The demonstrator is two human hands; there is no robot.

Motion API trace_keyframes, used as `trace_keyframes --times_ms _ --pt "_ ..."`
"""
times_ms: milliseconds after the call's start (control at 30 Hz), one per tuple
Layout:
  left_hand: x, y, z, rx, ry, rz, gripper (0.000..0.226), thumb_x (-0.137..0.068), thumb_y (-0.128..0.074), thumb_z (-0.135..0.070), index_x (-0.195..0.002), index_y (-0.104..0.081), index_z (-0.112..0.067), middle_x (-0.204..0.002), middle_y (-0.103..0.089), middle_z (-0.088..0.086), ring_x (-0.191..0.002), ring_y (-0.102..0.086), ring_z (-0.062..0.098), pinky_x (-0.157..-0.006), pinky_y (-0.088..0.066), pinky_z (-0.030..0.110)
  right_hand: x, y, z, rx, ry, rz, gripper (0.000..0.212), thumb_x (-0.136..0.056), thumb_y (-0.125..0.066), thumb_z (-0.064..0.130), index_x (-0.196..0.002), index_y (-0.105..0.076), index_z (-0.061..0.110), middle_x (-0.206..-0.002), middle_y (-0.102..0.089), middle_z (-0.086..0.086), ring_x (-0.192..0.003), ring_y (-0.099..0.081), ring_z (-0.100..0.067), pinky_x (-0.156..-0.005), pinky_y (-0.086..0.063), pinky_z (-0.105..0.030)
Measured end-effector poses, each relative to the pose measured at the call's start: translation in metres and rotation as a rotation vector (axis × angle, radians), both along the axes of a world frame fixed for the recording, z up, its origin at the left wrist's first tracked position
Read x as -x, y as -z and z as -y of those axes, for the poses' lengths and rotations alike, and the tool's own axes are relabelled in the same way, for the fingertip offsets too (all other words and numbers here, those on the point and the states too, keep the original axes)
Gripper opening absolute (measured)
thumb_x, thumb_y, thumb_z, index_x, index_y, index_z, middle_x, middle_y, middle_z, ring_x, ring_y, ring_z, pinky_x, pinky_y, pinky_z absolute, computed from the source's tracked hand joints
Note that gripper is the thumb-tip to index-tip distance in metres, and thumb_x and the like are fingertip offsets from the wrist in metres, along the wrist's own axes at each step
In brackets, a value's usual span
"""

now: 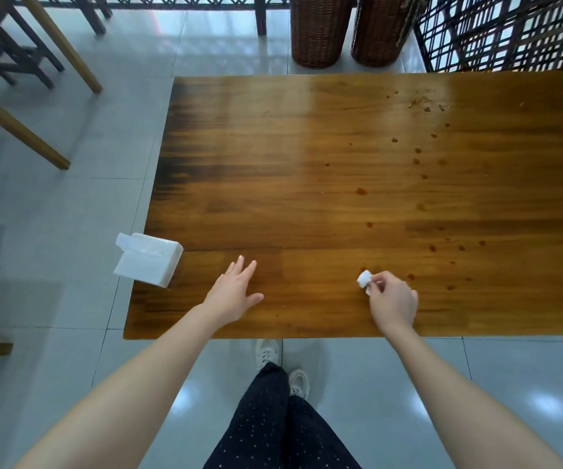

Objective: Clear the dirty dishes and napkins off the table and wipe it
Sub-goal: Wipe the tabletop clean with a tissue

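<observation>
My right hand pinches a wadded napkin against the table by its near edge, my left hand spreads open over the table further left, and brown spots dot the table's right side.

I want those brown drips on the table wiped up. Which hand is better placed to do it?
Right. The right hand pinches the wadded tissue beside the spots; the left hand is open, empty and farther away.

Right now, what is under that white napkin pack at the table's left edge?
The napkin pack rests partly on the wooden table; its left part juts out over the grey floor tiles. Whatever lies on the wood directly beneath it is covered.
</observation>
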State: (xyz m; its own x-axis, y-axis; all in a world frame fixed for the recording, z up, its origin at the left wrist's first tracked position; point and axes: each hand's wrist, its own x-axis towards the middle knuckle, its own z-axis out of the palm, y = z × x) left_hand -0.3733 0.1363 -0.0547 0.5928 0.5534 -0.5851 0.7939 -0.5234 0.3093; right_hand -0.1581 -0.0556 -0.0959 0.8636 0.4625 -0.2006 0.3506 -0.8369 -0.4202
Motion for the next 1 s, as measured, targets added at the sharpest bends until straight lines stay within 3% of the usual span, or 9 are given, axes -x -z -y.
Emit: trace_keyframes --times_ms 233,433,633,800,1000 --pt "-0.010 0.006 -0.018 0.020 0.022 0.029 0.076 -0.096 -0.054 -0.037 -0.154 -0.009 -0.021 -0.162 0.001 0.007 -0.149 -0.003 0.024 -0.119 -0.017 0.040 -0.006 0.003 -0.026 0.010 0.160 -0.008 0.016 -0.093 -0.053 0.011 -0.099 -0.068 0.011 -0.097 -0.070 -0.008 -0.094 -0.060 -0.029 -0.085 -0.039 -0.036" --pt "-0.028 0.008 -0.034 0.030 0.075 0.064 0.075 -0.097 -0.052 -0.037 -0.154 -0.007 -0.020 -0.162 0.002 0.007 -0.149 -0.001 0.024 -0.118 -0.014 0.038 0.022 0.007 -0.039 0.078 -0.094 0.057 0.018 -0.095 -0.051 0.016 -0.100 -0.068 0.013 -0.093 -0.070 -0.004 -0.088 -0.060 -0.022 -0.079 -0.042 -0.035" --pt "-0.049 0.009 -0.050 0.040 0.114 0.072 0.075 -0.097 -0.053 -0.036 -0.154 -0.007 -0.021 -0.162 0.003 0.007 -0.149 0.000 0.024 -0.118 -0.012 0.039 0.001 0.001 -0.036 0.123 -0.252 0.059 0.013 -0.092 -0.056 0.018 -0.094 -0.069 0.018 -0.086 -0.068 0.002 -0.082 -0.059 -0.019 -0.073 -0.036 -0.034" --pt "-0.059 0.015 -0.059 0.029 0.165 0.076 0.077 -0.096 -0.055 -0.035 -0.154 -0.008 -0.020 -0.162 0.002 0.008 -0.149 -0.001 0.025 -0.119 -0.013 0.039 -0.033 -0.002 -0.033 0.022 0.122 -0.028 0.010 -0.092 -0.057 0.017 -0.091 -0.067 0.018 -0.085 -0.068 0.000 -0.084 -0.060 -0.023 -0.077 -0.041 -0.032" --pt "-0.059 0.018 -0.073 0.005 0.185 0.056 0.070 -0.099 -0.051 -0.027 -0.154 -0.008 -0.020 -0.162 0.001 0.009 -0.149 -0.002 0.025 -0.119 -0.014 0.038 -0.023 -0.002 -0.040 0.091 0.120 -0.017 0.015 -0.095 -0.052 0.016 -0.096 -0.067 0.013 -0.090 -0.069 -0.005 -0.086 -0.059 -0.024 -0.076 -0.041 -0.031"
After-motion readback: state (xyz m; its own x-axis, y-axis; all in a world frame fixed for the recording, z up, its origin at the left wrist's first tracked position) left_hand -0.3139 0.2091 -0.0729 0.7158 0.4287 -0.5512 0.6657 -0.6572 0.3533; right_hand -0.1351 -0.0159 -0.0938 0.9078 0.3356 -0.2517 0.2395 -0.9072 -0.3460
